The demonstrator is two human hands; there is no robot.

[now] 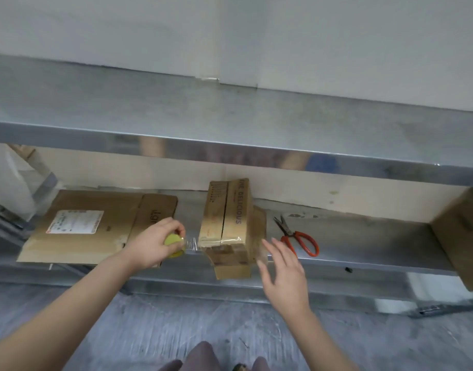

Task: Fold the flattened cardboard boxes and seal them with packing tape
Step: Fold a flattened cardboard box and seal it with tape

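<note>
While the left hand (152, 245) grips a yellow-green roll of clear packing tape (173, 243) just left of the small brown printed cardboard box (226, 218), a clear tape strip (192, 245) spans from the roll to the box's near edge. A glossy band already crosses the box top there.

Right hand (283, 274): fingers straight and spread, holding nothing, just right of the box's near corner. Contact with the box cannot be told; motion blur.

Box stands folded on a grey metal shelf (364, 245). Red-handled scissors (297, 236) lie right of the box, beyond the right hand. Flattened brown cardboard sheet with white label (91, 226) lies left of the box, unfolded.

Step, as judged: sealing this box, strip uncut. Next move likely calls for the right hand to press the strip flat or fetch the scissors while the left holds tension.
</note>
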